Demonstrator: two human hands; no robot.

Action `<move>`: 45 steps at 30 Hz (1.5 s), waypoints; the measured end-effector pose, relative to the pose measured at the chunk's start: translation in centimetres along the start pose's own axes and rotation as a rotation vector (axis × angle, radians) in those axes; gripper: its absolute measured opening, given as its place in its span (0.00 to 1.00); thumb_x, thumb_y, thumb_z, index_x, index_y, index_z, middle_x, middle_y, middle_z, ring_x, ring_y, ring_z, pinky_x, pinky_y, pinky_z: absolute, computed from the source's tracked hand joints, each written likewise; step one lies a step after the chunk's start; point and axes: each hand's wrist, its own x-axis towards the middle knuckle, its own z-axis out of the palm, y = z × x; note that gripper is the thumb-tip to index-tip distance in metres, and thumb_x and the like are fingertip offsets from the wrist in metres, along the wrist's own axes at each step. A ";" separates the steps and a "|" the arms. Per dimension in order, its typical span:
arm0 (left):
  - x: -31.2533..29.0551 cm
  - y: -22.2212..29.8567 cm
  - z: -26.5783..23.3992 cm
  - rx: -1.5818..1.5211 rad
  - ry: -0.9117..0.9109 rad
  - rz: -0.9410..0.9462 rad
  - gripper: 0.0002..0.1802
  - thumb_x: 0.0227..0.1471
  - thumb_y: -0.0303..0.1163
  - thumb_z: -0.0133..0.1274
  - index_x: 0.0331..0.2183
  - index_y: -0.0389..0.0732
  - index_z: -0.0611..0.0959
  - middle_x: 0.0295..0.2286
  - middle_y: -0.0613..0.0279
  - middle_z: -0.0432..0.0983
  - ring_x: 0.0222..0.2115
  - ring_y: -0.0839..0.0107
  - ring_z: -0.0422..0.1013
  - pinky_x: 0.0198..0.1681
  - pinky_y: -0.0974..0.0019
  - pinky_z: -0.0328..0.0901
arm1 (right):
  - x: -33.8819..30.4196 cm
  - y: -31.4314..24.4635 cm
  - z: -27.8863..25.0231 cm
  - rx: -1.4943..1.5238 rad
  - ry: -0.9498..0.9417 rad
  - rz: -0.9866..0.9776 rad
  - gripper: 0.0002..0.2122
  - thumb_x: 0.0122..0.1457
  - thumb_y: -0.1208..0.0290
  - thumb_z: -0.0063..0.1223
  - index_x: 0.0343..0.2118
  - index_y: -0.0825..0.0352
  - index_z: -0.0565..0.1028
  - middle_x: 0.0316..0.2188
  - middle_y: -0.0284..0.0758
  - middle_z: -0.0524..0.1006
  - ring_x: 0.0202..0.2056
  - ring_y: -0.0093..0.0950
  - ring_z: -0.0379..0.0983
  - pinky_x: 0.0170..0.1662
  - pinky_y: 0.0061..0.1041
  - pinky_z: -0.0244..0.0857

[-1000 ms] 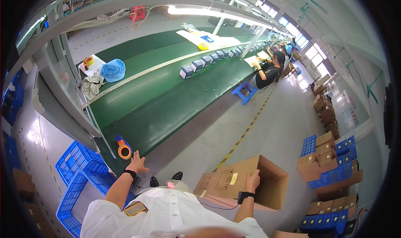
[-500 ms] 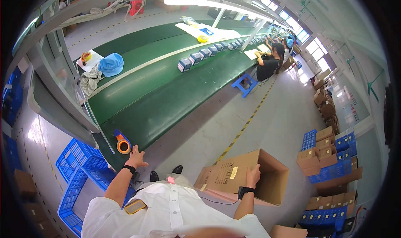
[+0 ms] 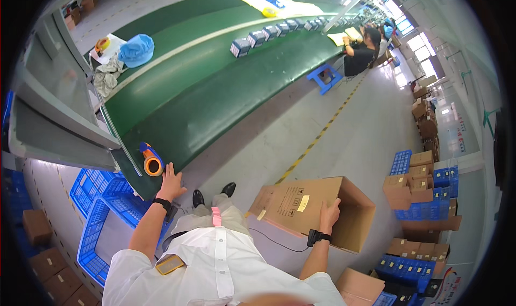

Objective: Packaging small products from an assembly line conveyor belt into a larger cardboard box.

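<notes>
My right hand (image 3: 330,218) grips the near edge of a brown cardboard box (image 3: 285,203), which is tilted on its side with its open end facing right. The box has printed marks and small yellow labels on its side. At the near end of the green workbench, my left hand (image 3: 171,183) rests by the edge with its fingers spread, holding nothing. Just beyond that hand lies an orange and blue tape dispenser (image 3: 152,165) with a roll of tape on it.
Blue plastic crates (image 3: 94,236) stand at my left. Several small dark boxes (image 3: 240,47) line the green workbench (image 3: 215,102), where a person (image 3: 359,56) sits farther along near a blue stool (image 3: 324,78). Cardboard boxes and blue crates (image 3: 443,198) are stacked at right.
The whole view has shifted, with the bench sitting higher in the picture. My right hand still holds the box, and my left hand stays beside the bench edge.
</notes>
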 end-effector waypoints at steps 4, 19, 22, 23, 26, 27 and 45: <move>-0.4 1.0 -0.3 -0.052 0.051 -0.036 0.42 0.35 0.42 0.67 0.53 0.37 0.72 0.61 0.29 0.37 0.63 0.38 0.37 0.63 0.42 0.44 | 0.3 -0.1 -0.1 0.009 -0.014 -0.021 0.18 0.53 0.71 0.57 0.43 0.68 0.64 0.34 0.52 0.78 0.38 0.51 0.75 0.39 0.44 0.68; -0.8 4.5 0.6 -0.040 0.334 -0.223 0.36 0.36 0.34 0.65 0.49 0.35 0.74 0.62 0.35 0.37 0.64 0.42 0.37 0.64 0.43 0.39 | -0.1 -1.1 -1.9 0.189 -0.111 0.008 0.16 0.54 0.77 0.52 0.45 0.71 0.65 0.39 0.49 0.76 0.41 0.42 0.75 0.45 0.34 0.67; -0.6 4.9 0.6 -0.080 0.306 -0.233 0.35 0.36 0.33 0.65 0.50 0.35 0.75 0.62 0.36 0.37 0.64 0.43 0.36 0.65 0.44 0.38 | 0.4 -1.5 -1.9 0.184 -0.123 0.022 0.16 0.54 0.77 0.52 0.45 0.72 0.65 0.40 0.47 0.76 0.42 0.40 0.74 0.47 0.33 0.66; -0.6 4.9 0.6 -0.082 0.312 -0.235 0.35 0.36 0.33 0.65 0.50 0.35 0.75 0.62 0.36 0.37 0.64 0.43 0.36 0.65 0.44 0.38 | 0.5 -1.5 -1.9 0.187 -0.122 0.017 0.16 0.54 0.77 0.52 0.45 0.72 0.65 0.40 0.47 0.76 0.42 0.40 0.74 0.47 0.33 0.66; -0.7 5.0 0.7 -0.092 0.302 -0.252 0.36 0.36 0.33 0.65 0.50 0.35 0.75 0.63 0.37 0.36 0.65 0.45 0.35 0.65 0.44 0.38 | 0.9 -1.0 -1.9 0.271 -0.157 0.028 0.16 0.54 0.77 0.52 0.45 0.71 0.65 0.40 0.46 0.76 0.42 0.38 0.73 0.48 0.33 0.65; -0.8 5.0 0.8 -0.095 0.305 -0.255 0.36 0.36 0.33 0.65 0.50 0.35 0.75 0.63 0.37 0.36 0.65 0.45 0.35 0.65 0.44 0.38 | 0.9 -0.9 -2.1 0.271 -0.156 0.023 0.16 0.54 0.77 0.52 0.45 0.71 0.65 0.40 0.46 0.76 0.42 0.38 0.73 0.48 0.33 0.65; -0.4 4.7 1.9 -0.121 0.362 -0.283 0.34 0.37 0.31 0.64 0.50 0.36 0.75 0.63 0.38 0.35 0.65 0.46 0.34 0.66 0.45 0.35 | 1.2 -0.8 -2.4 0.191 -0.197 0.082 0.17 0.54 0.76 0.53 0.47 0.70 0.65 0.41 0.44 0.75 0.44 0.37 0.72 0.49 0.33 0.64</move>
